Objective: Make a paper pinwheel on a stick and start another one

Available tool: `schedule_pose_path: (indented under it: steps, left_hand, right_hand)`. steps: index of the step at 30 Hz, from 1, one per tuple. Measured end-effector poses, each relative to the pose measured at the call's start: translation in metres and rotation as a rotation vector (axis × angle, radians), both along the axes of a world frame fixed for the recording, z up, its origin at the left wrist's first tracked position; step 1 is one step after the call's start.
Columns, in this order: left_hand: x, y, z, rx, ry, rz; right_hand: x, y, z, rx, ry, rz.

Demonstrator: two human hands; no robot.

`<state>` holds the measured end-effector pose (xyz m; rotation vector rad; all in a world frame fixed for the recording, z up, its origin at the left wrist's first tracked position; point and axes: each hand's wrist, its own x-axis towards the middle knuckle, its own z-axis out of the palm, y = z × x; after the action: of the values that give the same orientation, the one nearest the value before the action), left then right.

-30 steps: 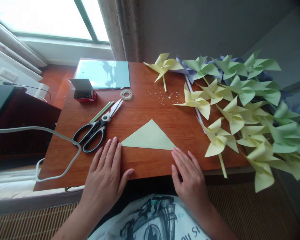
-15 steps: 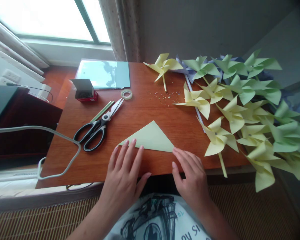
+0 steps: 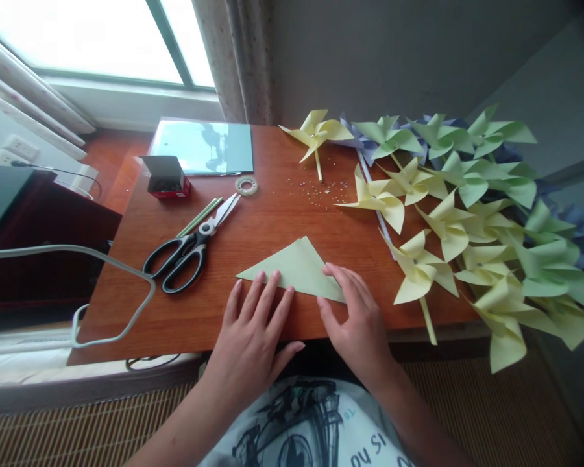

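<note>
The folded pale green paper triangle (image 3: 294, 269) lies flat on the bench (image 3: 272, 214), just right of the scissors (image 3: 187, 250). The left hand (image 3: 250, 337) is released and flat, fingers extended, with its fingertips on the near edge of the triangle. The right hand (image 3: 357, 318), further right of the scissors, is also flat and unclenched. Its fingers cover the triangle's near right corner, so that corner is hidden. Neither hand grips anything. Both forearms are cut off by the lower frame edge. Beyond the scissors stand a tape roll (image 3: 246, 186) and an open red box (image 3: 165, 176), its contents too dark to identify. Small specks (image 3: 316, 188) right of the tape roll are too small to identify. Far right of the scissors, the paper pinwheels (image 3: 448, 214) overlap each other; the rear ones are largely hidden.
</note>
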<state>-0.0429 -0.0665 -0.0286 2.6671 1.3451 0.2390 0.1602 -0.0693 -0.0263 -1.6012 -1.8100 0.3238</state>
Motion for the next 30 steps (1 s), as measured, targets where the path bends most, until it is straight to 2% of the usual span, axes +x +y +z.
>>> schedule_pose_path:
  steps: [6,10,14,17,19,24,30]
  left_hand:
    - [0.006,0.003,0.005,0.019,-0.069,-0.014]
    - [0.01,0.008,0.018,0.093,-0.176,0.055]
    - [0.016,0.008,0.034,0.172,-0.353,0.136]
    - [0.021,0.004,0.046,0.22,-0.425,0.062]
    - [0.022,0.003,0.05,0.232,-0.404,-0.012]
    - [0.02,0.007,0.047,0.225,-0.307,-0.093]
    - [0.012,0.013,0.031,0.173,-0.335,-0.12]
  right_hand:
    - [-0.001,-0.001,0.005,0.001,0.078,0.024]
    - [-0.002,-0.004,0.005,0.101,0.042,-0.031]
    - [-0.003,-0.009,0.005,0.197,0.003,-0.008]
    - [-0.005,-0.011,0.005,0.213,0.011,0.02]
    - [-0.006,-0.01,0.007,0.216,0.013,0.029]
    - [-0.006,-0.008,0.011,0.226,-0.008,0.054]
    - [-0.002,-0.009,0.013,0.085,0.018,0.141]
